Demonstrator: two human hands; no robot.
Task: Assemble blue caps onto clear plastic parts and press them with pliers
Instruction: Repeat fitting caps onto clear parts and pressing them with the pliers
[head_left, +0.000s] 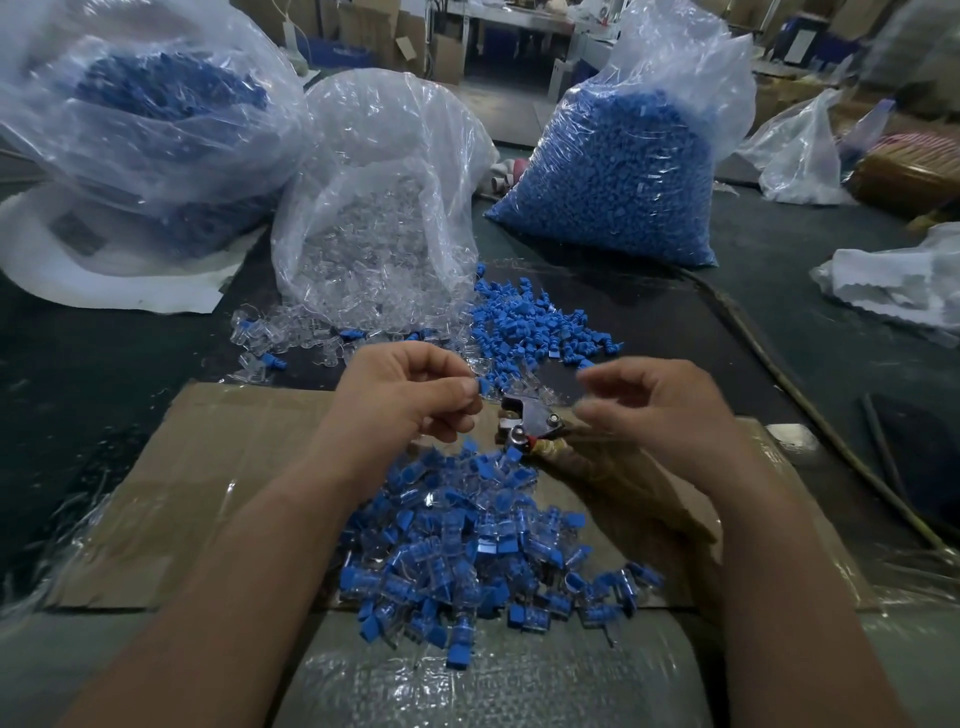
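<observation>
Left hand (410, 397) pinches a blue cap (483, 387) beside the pliers (530, 422); right hand (660, 410) blurred, grip unclear.

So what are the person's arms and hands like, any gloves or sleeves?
Both are bare: the left hand and right hand wear no gloves, and no sleeves show on either forearm up to the picture's edge. No watch, ring or bracelet is visible.
</observation>
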